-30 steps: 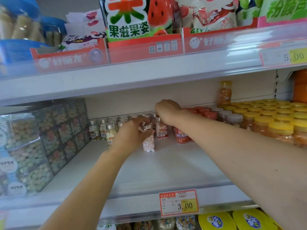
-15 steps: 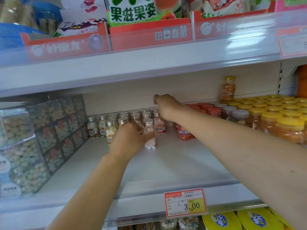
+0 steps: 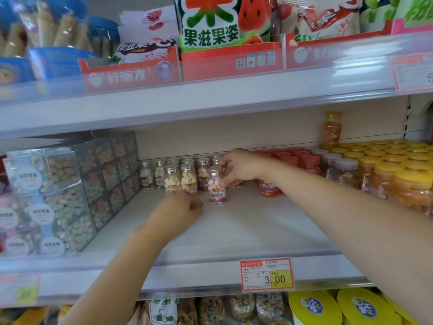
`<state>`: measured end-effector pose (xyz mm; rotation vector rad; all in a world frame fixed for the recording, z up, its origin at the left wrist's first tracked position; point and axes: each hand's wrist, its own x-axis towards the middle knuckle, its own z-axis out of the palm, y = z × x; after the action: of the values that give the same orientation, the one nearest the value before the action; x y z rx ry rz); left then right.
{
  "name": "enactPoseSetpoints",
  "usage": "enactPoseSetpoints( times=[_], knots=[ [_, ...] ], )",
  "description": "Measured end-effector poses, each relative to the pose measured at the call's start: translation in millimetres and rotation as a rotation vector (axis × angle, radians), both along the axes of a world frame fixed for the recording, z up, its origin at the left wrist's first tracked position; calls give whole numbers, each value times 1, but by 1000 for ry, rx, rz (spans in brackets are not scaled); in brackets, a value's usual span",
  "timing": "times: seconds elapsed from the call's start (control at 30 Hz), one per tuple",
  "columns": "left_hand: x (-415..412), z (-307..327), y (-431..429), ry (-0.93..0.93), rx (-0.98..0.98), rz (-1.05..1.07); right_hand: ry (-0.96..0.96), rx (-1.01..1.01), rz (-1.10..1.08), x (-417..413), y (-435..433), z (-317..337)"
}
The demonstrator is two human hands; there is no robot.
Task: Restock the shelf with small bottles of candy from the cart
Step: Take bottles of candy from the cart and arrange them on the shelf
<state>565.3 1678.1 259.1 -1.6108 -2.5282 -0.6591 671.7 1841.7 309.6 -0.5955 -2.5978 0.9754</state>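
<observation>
We're at the shelf [image 3: 234,226], and the right hand [image 3: 239,166] has its fingertips pinched round the neck of one pink candy bottle [image 3: 217,191]. The bottle stands upright on the shelf board, just in front of the silver-capped row [image 3: 180,178] at the back. Holding it high, near the cap, looks sensible: it's a tall, narrow thing that would tip easily, and a top grip lets us square it up beside its neighbours. The left hand [image 3: 180,208] hovers low, just in front of the yellow-candy bottles, fingers loosely curled with nothing visible in them. It seems placed to catch a wobble. The red-labelled bottle [image 3: 267,190] sits to the right and the yellow-lidded jars [image 3: 398,174] beyond it, so our gap is narrow. There's plenty of bare board in front, so we judge the restocking far from done. The cart is out of view.
</observation>
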Motion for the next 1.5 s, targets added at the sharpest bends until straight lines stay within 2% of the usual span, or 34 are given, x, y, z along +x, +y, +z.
enactPoseSetpoints(
  times=[0.2,0.37,0.63,0.83,0.93,1.17,1.23,1.37,1.43,1.5],
  knots=[
    [-7,-5,-7,31,57,60,-27,4,-185,-31,-6,-34],
    [-12,-9,-2,15,81,50,-5,96,-314,-51,-6,-38],
    [-14,-9,-1,14,107,33,-48,119,-311,-54,-6,-35],
    [-19,-11,3,32,101,38,-42,34,-317,-53,-9,-32],
    [-19,-11,3,47,128,53,-22,24,-341,-44,-15,-30],
    [10,3,-7,134,0,68,118,245,-314,45,-72,-17],
    [42,2,-16,153,93,13,188,267,-299,82,-91,-22],
    [135,-22,-58,76,574,-161,213,253,-326,158,-124,-48],
    [173,-45,-77,-13,653,-220,219,234,-365,194,-134,-71],
    [204,-76,-89,-51,602,-282,162,224,-411,227,-142,-102]
  ],
)
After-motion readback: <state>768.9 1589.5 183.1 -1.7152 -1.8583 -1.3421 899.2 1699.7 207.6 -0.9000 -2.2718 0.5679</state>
